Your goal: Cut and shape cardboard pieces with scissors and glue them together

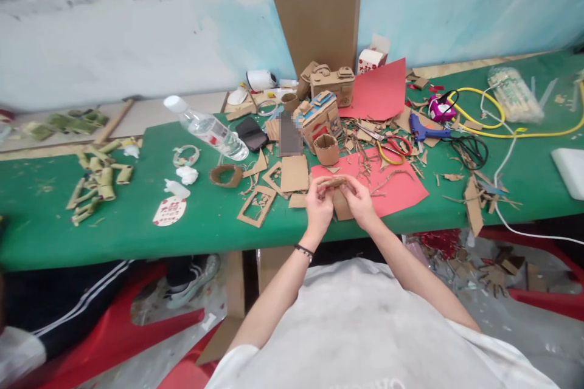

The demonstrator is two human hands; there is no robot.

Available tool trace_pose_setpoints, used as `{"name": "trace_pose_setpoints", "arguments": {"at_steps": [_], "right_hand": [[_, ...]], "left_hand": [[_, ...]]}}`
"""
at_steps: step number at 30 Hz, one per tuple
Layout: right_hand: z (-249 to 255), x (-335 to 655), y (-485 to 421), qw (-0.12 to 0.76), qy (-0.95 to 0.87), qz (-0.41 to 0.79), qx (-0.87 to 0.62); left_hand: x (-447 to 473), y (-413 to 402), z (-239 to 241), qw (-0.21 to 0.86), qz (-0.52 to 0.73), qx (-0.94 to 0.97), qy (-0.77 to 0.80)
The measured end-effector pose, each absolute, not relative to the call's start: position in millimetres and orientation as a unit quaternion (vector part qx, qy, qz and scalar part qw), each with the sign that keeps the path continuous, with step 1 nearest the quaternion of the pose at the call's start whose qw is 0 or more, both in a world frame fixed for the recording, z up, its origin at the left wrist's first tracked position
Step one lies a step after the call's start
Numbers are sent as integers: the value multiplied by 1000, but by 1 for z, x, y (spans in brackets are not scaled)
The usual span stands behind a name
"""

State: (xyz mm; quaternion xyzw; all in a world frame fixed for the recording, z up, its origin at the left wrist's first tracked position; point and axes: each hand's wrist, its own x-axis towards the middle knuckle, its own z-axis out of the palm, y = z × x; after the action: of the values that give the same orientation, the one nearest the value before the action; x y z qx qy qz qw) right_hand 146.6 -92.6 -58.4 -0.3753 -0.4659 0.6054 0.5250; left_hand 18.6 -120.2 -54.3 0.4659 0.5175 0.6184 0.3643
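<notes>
My left hand [320, 205] and my right hand [358, 199] are closed on a small piece of cardboard [332, 182] between them, over the table's front edge. Its exact shape is partly hidden by my fingers. Just beneath my hands lies a flat cardboard piece [343, 206] on a red paper sheet [401, 191]. Beyond them stands a cardboard ring [326, 150], beside a cardboard camera model [322, 118] with blue strips. To the left are a flat cardboard panel [294, 174] and a cut-out cardboard frame [256, 206].
Scissors [395, 149], a blue glue gun [426, 129] and cardboard scraps lie to the right, near a yellow cable [524, 134]. A water bottle [210, 130], a black phone [252, 134] and bamboo pieces [106, 182] are on the left. Another person's leg [68, 310] shows at lower left.
</notes>
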Motion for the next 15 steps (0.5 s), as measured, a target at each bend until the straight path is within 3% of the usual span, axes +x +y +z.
{"name": "trace_pose_setpoints", "arguments": {"at_steps": [15], "right_hand": [[-59,149,-101,507,-445,655,-341]], "left_hand": [[24,-120,-56,400,634,423,509]]}}
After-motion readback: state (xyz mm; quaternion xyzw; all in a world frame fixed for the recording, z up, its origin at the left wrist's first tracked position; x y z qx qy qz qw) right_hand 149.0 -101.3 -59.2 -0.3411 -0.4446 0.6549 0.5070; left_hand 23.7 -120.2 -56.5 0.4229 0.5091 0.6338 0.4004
